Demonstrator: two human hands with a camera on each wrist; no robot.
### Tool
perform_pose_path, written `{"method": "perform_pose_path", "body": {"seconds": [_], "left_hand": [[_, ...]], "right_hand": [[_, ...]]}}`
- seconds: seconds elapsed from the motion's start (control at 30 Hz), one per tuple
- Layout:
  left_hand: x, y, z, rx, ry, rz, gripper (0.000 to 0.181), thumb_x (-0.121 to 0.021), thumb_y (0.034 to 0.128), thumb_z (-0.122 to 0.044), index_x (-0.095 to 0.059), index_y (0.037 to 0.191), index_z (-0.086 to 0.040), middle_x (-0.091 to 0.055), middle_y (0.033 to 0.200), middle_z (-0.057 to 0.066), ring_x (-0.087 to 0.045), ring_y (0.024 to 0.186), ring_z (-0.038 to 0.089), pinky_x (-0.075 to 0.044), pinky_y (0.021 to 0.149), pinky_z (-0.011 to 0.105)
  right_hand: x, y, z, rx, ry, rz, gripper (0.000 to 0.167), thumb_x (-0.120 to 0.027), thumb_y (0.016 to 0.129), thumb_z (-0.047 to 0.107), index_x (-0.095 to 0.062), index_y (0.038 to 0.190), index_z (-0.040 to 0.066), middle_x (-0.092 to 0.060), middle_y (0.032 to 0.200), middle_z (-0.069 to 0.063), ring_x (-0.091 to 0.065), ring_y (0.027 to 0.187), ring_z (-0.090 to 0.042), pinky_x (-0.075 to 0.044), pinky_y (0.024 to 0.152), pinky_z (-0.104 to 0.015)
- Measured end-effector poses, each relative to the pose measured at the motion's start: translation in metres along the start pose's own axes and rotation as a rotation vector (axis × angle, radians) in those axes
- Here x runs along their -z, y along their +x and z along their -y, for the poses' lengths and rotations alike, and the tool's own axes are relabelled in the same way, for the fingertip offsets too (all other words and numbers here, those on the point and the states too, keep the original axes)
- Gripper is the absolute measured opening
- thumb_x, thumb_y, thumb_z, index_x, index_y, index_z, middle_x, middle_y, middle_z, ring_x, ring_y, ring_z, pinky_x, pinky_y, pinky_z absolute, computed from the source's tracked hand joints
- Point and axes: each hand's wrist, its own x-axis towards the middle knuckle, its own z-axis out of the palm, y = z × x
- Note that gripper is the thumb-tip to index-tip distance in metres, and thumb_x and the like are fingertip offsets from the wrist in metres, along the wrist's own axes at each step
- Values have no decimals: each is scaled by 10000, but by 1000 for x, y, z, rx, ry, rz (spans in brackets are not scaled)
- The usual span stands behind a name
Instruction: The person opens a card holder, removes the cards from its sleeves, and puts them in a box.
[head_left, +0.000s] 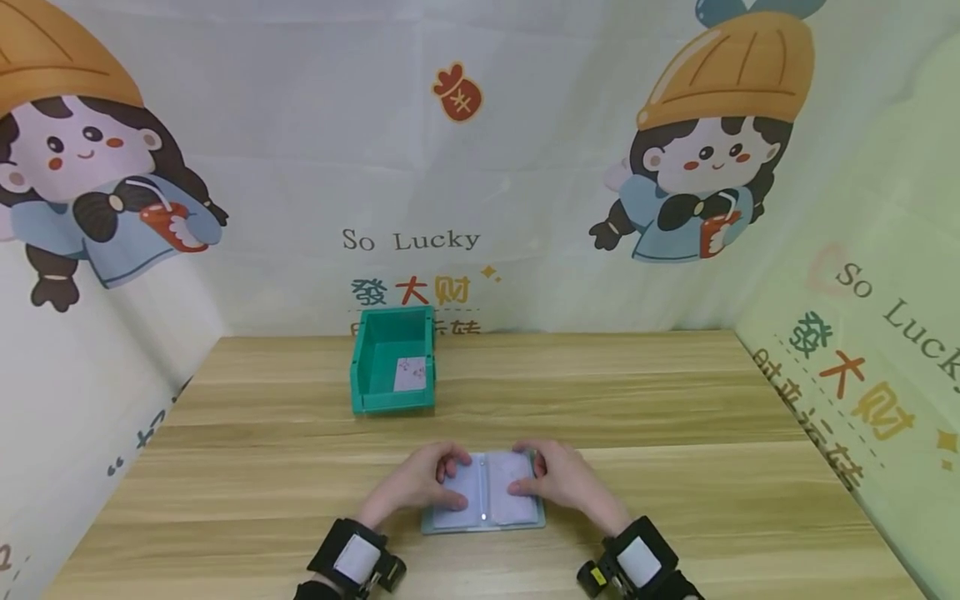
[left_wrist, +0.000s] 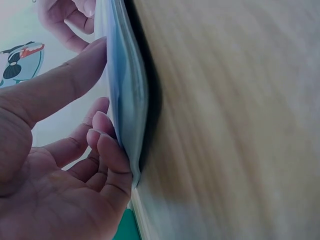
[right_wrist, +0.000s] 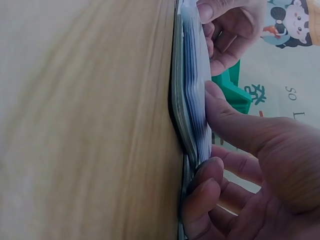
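Bin [head_left: 393,402], green, holds a pale printed card [head_left: 409,375] left of centre; below, the left hand [head_left: 422,479], half-curled, grips the left edge of an album [head_left: 498,473], seemingly already opened flat, lower centre; the right hand [head_left: 564,478], likewise curled, grips its right edge. Wooden table [head_left: 675,400] fills the lower frame; cartoon-printed cloth [head_left: 540,167] backs it.

Album [head_left: 483,492] lies open on table [head_left: 675,408], pale bluish pages up, blue-green cover, binding down middle.
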Motion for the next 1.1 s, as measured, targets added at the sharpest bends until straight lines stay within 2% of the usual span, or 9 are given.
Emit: {"method": "perform_pose_path", "body": {"seconds": [0.13, 0.4, 0.63, 0.9, 1.1], "left_hand": [[-1, 0, -1, 18, 7, -5, 447, -837, 731, -9, -633, 1130, -9, -500, 889, 58, -448, 796, 173, -361, 670, 219], [-2, 0, -1, 31, 11, -6, 451, -836, 729, -8, -638, 1133, -23, -502, 894, 57, -452, 802, 176, -367, 677, 219], [-1, 0, -1, 16, 27, -5, 446, -839, 739, -16, -638, 1138, -17, -498, 892, 53, -448, 798, 169, -361, 680, 219], [0, -2, -3, 32, 13, -4, 455, -841, 738, -20, -640, 1146, -21, -502, 896, 57, -448, 801, 173, -359, 683, 225], [1, -3, -3, 34, 5, 0, 457, -840, 739, -19, -637, 1149, -21, -495, 898, 56, -443, 799, 169, -356, 680, 223]], "right_hand": [[1, 3, 1, -13, -7, 9, 536, -841, 801, 307, -653, 1239, 60, -506, 703, 42, -433, 613, -87, -306, 540, -205], [3, 4, 3, -30, -9, 59, 584, -828, 820, 292, -628, 1317, 60, -493, 708, 45, -420, 619, -87, -286, 543, -204], [4, 6, 7, -40, -4, 42, 520, -855, 792, 244, -650, 1231, 55, -498, 724, 26, -446, 643, -107, -304, 555, -215], [5, 5, 10, -62, 1, 35, 524, -856, 791, 229, -631, 1239, 79, -492, 726, 25, -442, 639, -115, -294, 551, -220], [3, 1, 11, -66, 65, -7, 477, -847, 799, 210, -603, 1174, 43, -491, 704, 27, -434, 616, -104, -301, 539, -208]]}}
